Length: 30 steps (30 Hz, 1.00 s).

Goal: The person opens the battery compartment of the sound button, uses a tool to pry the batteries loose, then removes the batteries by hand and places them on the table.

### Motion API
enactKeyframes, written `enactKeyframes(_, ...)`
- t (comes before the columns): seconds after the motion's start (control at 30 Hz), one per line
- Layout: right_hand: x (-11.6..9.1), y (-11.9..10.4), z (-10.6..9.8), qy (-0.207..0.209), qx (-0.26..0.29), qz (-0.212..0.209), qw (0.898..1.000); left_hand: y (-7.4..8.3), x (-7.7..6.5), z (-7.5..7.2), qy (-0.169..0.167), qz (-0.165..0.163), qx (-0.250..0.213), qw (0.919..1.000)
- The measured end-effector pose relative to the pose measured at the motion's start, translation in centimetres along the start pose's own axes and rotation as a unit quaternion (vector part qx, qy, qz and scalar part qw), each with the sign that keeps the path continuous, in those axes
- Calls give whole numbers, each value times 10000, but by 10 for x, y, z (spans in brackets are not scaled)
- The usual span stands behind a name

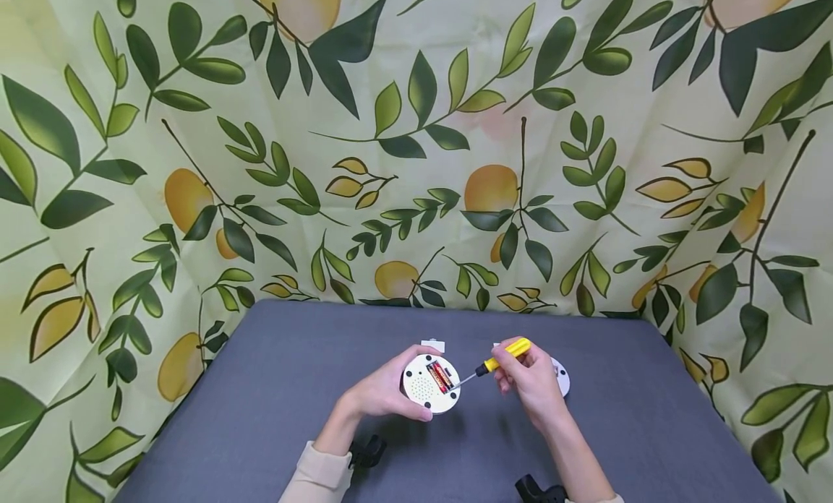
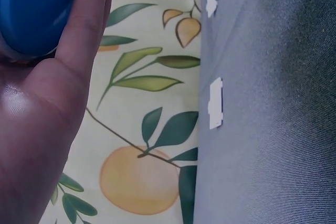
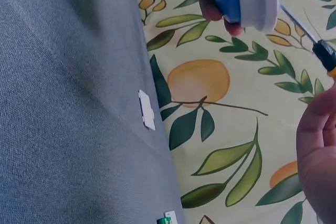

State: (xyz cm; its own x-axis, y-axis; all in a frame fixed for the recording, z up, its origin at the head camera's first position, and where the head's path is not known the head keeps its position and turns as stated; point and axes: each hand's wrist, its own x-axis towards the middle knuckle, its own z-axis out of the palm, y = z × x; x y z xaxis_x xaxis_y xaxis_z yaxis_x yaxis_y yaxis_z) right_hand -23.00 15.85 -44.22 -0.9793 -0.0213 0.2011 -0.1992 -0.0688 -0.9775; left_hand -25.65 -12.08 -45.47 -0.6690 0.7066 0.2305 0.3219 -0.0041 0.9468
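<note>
At 12 o'clock, a big leafy cloth (image 1: pixel 423 199). At 6, a gray table (image 1: pixel 293 366). Over it, a left hand (image 1: pixel 389 387) curled snug, and at its 3 o'clock, a right hand (image 1: pixel 532 380) pinching. In the left, a round white-and-blue gadget (image 1: pixel 426 389). In the right, a yellow screwdriver (image 1: pixel 515 348), tip at the gadget's face. Past that hand, part of a white disc (image 1: pixel 563 380). At the gadget's 12, a small lid (image 1: pixel 434 345). Inside the gadget, two red batteries (image 1: pixel 440 378).

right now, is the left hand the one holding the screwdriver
No, the right hand grips the screwdriver, while the left hand holds the round device.
</note>
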Motion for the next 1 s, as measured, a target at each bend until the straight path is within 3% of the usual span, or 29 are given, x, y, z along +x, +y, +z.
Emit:
enactKeyframes(0.27,0,5,-8,-673,237,-592,9957,0,-2,-5,129,-10,-106,9999)
enactKeyframes(0.57,1,6,-15,-1515,551,-1191,9797,-3,-4,-13,252,85,-296,9992)
enactKeyframes(1.0,2,10,-18,-1864,1007,-1476,9661,-1,-5,-13,201,48,-410,9989)
